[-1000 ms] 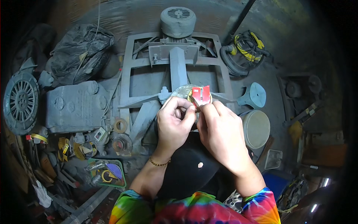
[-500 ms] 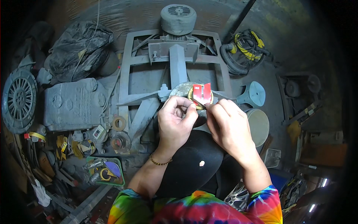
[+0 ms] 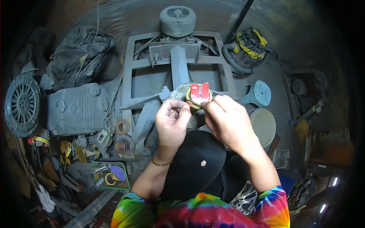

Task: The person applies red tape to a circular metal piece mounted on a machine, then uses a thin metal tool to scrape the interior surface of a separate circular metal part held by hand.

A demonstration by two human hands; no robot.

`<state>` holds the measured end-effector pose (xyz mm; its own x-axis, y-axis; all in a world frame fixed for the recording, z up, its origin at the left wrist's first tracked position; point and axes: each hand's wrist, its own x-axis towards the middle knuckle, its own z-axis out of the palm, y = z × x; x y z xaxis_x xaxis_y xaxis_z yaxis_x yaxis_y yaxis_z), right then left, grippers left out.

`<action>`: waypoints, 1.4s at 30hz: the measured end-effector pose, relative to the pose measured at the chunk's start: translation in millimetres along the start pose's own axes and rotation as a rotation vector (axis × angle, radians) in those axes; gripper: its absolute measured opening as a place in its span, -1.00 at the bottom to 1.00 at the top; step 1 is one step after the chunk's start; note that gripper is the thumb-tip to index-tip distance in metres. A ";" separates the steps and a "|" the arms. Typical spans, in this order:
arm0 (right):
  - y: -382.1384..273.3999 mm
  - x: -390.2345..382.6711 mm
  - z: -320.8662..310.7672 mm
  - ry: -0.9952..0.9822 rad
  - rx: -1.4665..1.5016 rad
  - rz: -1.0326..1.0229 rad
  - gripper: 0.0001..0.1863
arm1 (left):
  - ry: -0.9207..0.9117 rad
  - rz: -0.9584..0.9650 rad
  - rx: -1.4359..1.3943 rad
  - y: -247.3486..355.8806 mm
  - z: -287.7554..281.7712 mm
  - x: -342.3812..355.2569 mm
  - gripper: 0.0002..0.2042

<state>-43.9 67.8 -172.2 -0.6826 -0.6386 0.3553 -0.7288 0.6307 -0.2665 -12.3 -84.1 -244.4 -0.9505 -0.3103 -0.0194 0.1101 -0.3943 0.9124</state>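
My left hand (image 3: 172, 118) is closed, its thumb and forefinger pinched at one end of a thin dark strip (image 3: 195, 103). A small reddish bit shows at those fingertips. Across from it, my right hand (image 3: 229, 118) pinches the other end, its fingers curled and partly hiding what they hold. Just beyond the fingertips lies a yellow-rimmed ring (image 3: 188, 93), which looks like a tape roll. Two red adhesive pads (image 3: 200, 92) with a narrow gap between them rest on it. Underneath is a round grey plate (image 3: 181, 91) on the metal stand.
A grey metal frame (image 3: 130, 72) carries a motor (image 3: 177, 23) at the far end. On the right stand a light-blue stool (image 3: 261, 93), a pale bucket (image 3: 263, 127) and a vacuum cleaner (image 3: 249, 53). At left are a dusty grey tank (image 3: 74, 108) and a green tray (image 3: 126, 178) of supplies.
The view has shifted slightly, so most things sit a little differently. The dark strip between my fingers lies flatter than before. Both hands keep their pinch.
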 end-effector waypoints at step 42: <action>16.3 -123.4 -13.1 0.607 0.912 0.281 -0.93 | -0.861 0.467 0.937 63.0 78.7 -53.0 -0.80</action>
<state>29.1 162.7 -208.7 -0.8704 -0.0487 0.4899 -0.4905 0.0019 -0.8714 22.2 -24.5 -153.8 -0.7958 0.5195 0.3112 0.5606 0.4375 0.7031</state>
